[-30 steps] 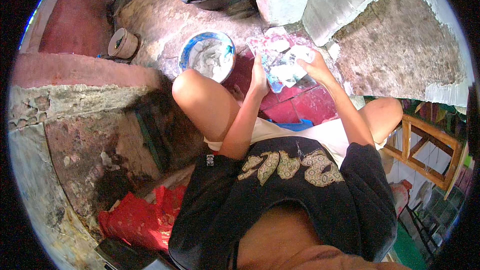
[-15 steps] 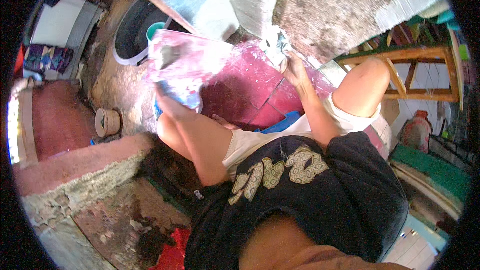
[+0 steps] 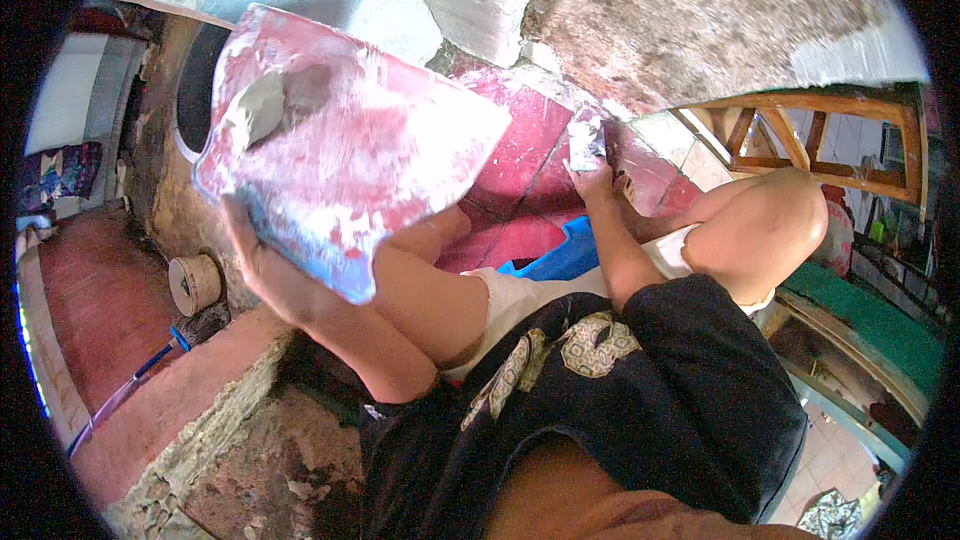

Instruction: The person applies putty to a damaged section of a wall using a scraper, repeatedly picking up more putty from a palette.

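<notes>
Since half a second ago my left hand (image 3: pixel 262 270) has lifted the red, plaster-smeared flat board (image 3: pixel 350 145) nearer and leftward, clamped underneath, while my right hand (image 3: pixel 597 178) pinches the small plaster-coated trowel (image 3: pixel 584 138) against the far red surface (image 3: pixel 530 155); I'd keep the board level.

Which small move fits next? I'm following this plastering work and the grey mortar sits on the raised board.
Probably bring the right hand with its small trowel across to the grey mortar on the red board that the left hand holds up: the trowel looks nearly bare and is away from the mortar.
</notes>
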Action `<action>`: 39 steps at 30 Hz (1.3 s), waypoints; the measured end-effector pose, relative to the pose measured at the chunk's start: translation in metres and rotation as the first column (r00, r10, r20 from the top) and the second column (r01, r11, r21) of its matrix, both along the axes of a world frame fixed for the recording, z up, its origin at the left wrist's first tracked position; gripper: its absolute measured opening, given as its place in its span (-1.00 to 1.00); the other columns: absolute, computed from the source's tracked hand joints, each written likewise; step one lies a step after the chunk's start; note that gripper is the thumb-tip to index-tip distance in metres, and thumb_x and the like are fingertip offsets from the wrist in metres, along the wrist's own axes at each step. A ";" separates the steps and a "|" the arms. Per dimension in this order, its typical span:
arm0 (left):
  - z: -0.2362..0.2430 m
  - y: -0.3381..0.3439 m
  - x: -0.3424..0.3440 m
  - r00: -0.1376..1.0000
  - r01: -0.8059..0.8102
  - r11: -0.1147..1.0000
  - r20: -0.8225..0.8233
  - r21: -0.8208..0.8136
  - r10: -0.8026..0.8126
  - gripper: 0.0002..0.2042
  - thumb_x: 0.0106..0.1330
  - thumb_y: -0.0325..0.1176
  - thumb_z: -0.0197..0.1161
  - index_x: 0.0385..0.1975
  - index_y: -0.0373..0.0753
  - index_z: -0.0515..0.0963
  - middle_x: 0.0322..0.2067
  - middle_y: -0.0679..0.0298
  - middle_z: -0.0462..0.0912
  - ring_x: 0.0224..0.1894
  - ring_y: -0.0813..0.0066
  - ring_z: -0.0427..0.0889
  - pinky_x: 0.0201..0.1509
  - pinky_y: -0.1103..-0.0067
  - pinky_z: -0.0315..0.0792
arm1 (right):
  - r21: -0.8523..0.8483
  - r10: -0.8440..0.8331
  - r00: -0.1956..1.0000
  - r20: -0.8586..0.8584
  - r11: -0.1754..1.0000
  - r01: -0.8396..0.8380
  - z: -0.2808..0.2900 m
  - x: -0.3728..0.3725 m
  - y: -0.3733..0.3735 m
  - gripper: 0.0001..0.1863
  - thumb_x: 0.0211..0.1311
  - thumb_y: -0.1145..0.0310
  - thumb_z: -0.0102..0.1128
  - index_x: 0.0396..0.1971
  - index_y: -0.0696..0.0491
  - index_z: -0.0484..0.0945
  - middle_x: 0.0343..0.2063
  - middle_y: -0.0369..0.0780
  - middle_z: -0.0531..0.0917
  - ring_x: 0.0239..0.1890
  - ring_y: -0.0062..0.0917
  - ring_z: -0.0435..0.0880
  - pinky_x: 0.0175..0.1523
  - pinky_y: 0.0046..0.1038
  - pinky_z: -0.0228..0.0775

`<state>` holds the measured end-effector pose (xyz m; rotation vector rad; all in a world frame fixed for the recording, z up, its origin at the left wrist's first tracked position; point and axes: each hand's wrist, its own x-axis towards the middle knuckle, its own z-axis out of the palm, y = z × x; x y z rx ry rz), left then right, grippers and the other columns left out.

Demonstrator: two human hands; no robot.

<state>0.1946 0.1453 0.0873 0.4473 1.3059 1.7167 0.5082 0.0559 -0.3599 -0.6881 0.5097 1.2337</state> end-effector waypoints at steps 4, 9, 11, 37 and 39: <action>0.003 -0.001 0.010 0.985 0.004 0.998 0.169 0.064 -0.015 -0.65 0.15 -0.23 -0.06 -0.18 -0.39 0.32 -0.25 0.15 0.43 -0.27 0.39 0.45 -0.16 0.54 0.34 | -0.105 0.199 0.791 0.578 0.980 -0.170 -0.011 0.000 0.007 -0.65 -0.07 0.37 -0.21 -0.23 0.15 0.35 -0.25 -0.19 0.48 -0.15 -0.30 0.40 0.07 -0.08 0.01; 0.005 0.006 0.017 0.977 -0.210 0.974 -0.047 -0.084 0.207 -0.61 0.16 -0.26 -0.07 -0.12 -0.44 0.27 -0.14 0.11 0.36 -0.15 0.39 0.38 -0.05 0.56 0.24 | 0.170 -0.182 0.980 -0.077 0.966 0.192 -0.014 0.014 0.036 -0.67 -0.11 0.50 -0.15 -0.23 0.17 0.34 -0.24 -0.13 0.47 -0.14 -0.29 0.39 0.06 -0.06 0.04; 0.005 0.006 0.017 0.965 -0.252 0.963 -0.104 -0.094 0.242 -0.61 0.16 -0.26 -0.08 -0.11 -0.43 0.27 -0.13 0.11 0.35 -0.14 0.39 0.37 -0.04 0.56 0.23 | 0.058 -0.226 0.972 -0.069 0.972 0.230 -0.007 0.011 0.046 -0.70 -0.06 0.49 -0.19 -0.24 0.18 0.34 -0.23 -0.13 0.46 -0.14 -0.28 0.39 0.04 -0.04 0.06; 0.002 0.008 0.041 0.849 -0.243 0.966 -0.501 -0.090 0.167 -0.62 0.18 -0.36 -0.20 0.02 -0.30 0.15 -0.03 0.07 0.22 -0.06 0.30 0.29 0.03 0.46 0.15 | -0.070 -0.329 0.928 0.174 0.936 0.344 -0.007 0.040 0.122 -0.68 -0.11 0.60 -0.19 -0.25 0.10 0.18 -0.19 -0.10 0.23 -0.16 -0.19 0.32 -0.13 -0.02 0.30; 0.007 0.012 0.041 0.940 -0.240 0.961 -0.280 -0.136 0.195 -0.62 0.18 -0.37 -0.21 0.02 -0.30 0.15 -0.03 0.06 0.22 -0.06 0.29 0.29 0.02 0.47 0.16 | -0.046 -0.326 0.929 0.172 0.940 0.339 -0.005 0.042 0.120 -0.68 -0.13 0.60 -0.18 -0.25 0.11 0.18 -0.22 -0.10 0.26 -0.17 -0.19 0.33 -0.14 -0.01 0.30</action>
